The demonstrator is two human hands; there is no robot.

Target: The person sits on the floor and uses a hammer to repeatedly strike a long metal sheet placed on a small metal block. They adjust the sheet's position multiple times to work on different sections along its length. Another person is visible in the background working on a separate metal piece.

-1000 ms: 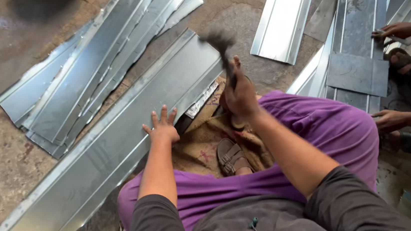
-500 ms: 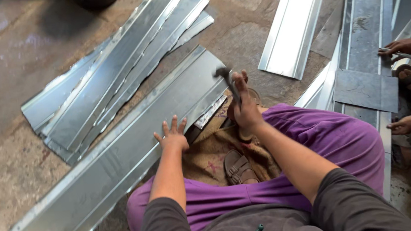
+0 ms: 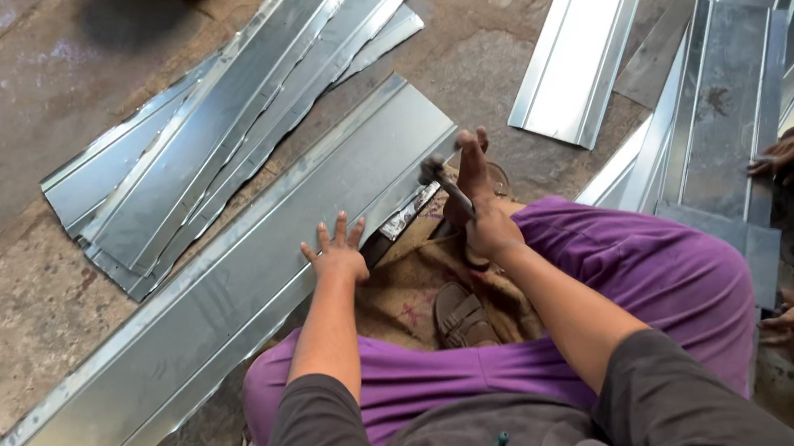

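Galvanised steel, one long folded metal sheet (image 3: 230,297) lying slantwise across the stone floor (image 3: 11,144), its near edge right at the worker's knees. Left hand (image 3: 337,256) flat on that edge, fingers fanned wide, pinning it down. Right hand (image 3: 487,229) wrapped tight round a hammer (image 3: 442,182), head low, just over the sheet's folded lip near the bare foot (image 3: 472,162). Purple trousers, legs folded, a brown sack (image 3: 413,289) and a sandal (image 3: 459,314) between them. Beyond the sheet, a stack of more folded sheets (image 3: 223,133) fans out on the floor. Off to the right, further metal strips (image 3: 726,114), and another person's two hands (image 3: 793,151) at work on them.
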